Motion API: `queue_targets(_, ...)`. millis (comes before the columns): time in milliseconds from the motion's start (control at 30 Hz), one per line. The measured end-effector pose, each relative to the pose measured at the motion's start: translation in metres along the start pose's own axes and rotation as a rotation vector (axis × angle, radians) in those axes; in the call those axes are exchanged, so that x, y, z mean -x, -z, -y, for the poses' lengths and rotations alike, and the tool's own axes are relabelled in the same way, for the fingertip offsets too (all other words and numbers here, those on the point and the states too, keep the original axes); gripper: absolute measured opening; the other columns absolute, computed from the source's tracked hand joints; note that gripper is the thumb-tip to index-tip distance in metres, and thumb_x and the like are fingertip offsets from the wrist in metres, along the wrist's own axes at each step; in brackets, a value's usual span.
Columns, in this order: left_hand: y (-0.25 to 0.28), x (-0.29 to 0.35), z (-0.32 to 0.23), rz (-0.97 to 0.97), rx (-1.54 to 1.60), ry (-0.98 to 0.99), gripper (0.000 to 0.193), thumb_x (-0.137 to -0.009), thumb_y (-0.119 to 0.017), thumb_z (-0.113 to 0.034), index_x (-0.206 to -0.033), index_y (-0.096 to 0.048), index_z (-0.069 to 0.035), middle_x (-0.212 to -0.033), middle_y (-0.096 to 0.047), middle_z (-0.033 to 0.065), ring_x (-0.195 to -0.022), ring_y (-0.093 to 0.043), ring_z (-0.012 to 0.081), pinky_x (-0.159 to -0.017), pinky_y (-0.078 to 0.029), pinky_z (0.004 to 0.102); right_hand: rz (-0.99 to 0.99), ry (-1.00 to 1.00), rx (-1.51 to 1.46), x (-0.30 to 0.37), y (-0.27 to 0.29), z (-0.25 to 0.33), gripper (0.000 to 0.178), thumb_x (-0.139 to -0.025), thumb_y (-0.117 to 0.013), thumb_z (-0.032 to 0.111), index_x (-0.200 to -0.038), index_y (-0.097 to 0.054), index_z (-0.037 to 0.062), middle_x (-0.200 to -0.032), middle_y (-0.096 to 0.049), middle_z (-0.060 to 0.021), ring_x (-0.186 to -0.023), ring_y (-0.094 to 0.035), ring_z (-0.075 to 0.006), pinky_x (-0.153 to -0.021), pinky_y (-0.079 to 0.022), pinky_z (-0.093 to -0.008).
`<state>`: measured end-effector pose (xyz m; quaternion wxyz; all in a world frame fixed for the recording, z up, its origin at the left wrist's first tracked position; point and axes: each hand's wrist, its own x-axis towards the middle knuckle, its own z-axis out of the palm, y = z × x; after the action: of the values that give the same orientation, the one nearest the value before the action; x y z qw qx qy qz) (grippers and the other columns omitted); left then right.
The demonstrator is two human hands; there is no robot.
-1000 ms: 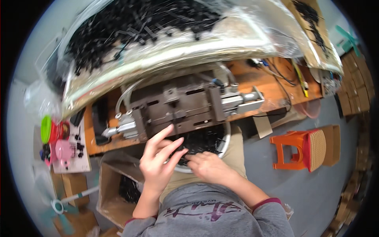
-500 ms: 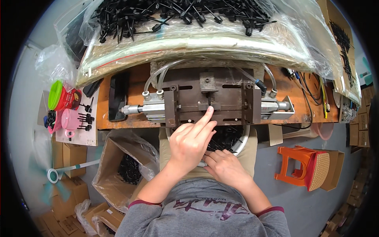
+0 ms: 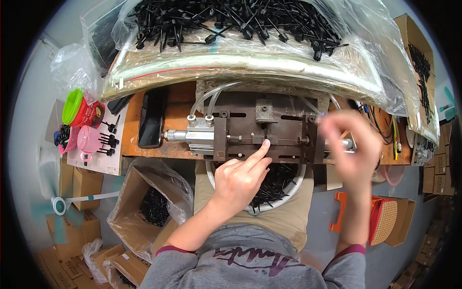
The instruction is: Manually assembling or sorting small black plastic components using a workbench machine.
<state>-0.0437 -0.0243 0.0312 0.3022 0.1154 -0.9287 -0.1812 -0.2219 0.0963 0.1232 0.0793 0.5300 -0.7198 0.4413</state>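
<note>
My left hand (image 3: 240, 180) reaches to the middle of a dark metal fixture (image 3: 248, 106). Its index finger is stretched out, the tip resting on a small black part (image 3: 260, 138) in the slot, and its other fingers are loosely bent. A thin black stem (image 3: 266, 129) runs from there toward a metal block (image 3: 264, 111). Raised over the fixture's right end, my right hand (image 3: 353, 139) is smeared by motion and hides much of the cylinder there. A silver air cylinder (image 3: 199, 138) sits at the left end.
On my lap rests a white basin (image 3: 302, 180) of black stemmed parts. More black parts (image 3: 240, 21) lie on plastic sheeting beyond the fixture. A phone (image 3: 151, 120), pink cup (image 3: 90, 138) and lined carton (image 3: 144, 180) are left; an orange stool (image 3: 382, 221) stands right.
My right hand has left the basin's rim and swung up to the right. My left index finger stays on the black part. The view has shifted slightly.
</note>
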Motion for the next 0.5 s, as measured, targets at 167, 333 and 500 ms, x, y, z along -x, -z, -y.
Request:
queue_targets(167, -0.001, 0.0, 0.0, 0.0, 0.018, -0.007, 0.02, -0.068, -0.079, -0.01, -0.087, -0.071, -0.008, -0.12, -0.068, 0.005, -0.057, -0.062, 0.0143, -0.053, -0.048, 0.0242, -0.093, 0.356, 0.538, -0.093, 0.017, -0.039, 0.019, -0.077, -0.069, 0.005, -0.096, -0.066, 0.0043, -0.089, -0.068, -0.0054, -0.086, -0.064, -0.0221, -0.071, -0.051, -0.0341)
queue_targets(333, 0.006, 0.005, -0.003, 0.035, 0.053, -0.018, 0.021, -0.07, -0.08, -0.013, -0.088, -0.071, -0.008, -0.119, -0.068, 0.0056, -0.057, -0.063, 0.0143, -0.053, -0.049, 0.0239, 0.228, 0.232, 0.849, -0.138, -0.001, -0.063, 0.046, -0.073, -0.067, 0.0, -0.117, -0.06, 0.0072, -0.101, -0.066, -0.0112, -0.103, -0.06, -0.0277, -0.083, -0.052, -0.0394)
queue_targets(500, 0.015, 0.03, -0.007, 0.245, 0.382, 0.021, 0.03, -0.072, -0.081, -0.019, -0.097, -0.069, -0.008, -0.127, -0.064, 0.0076, -0.064, -0.067, 0.0138, -0.056, -0.053, 0.0242, 0.292, 0.141, 0.806, -0.151, -0.015, -0.069, 0.054, -0.068, -0.065, -0.004, -0.121, -0.058, 0.0062, -0.099, -0.068, -0.0149, -0.098, -0.064, -0.0321, -0.084, -0.053, -0.0418)
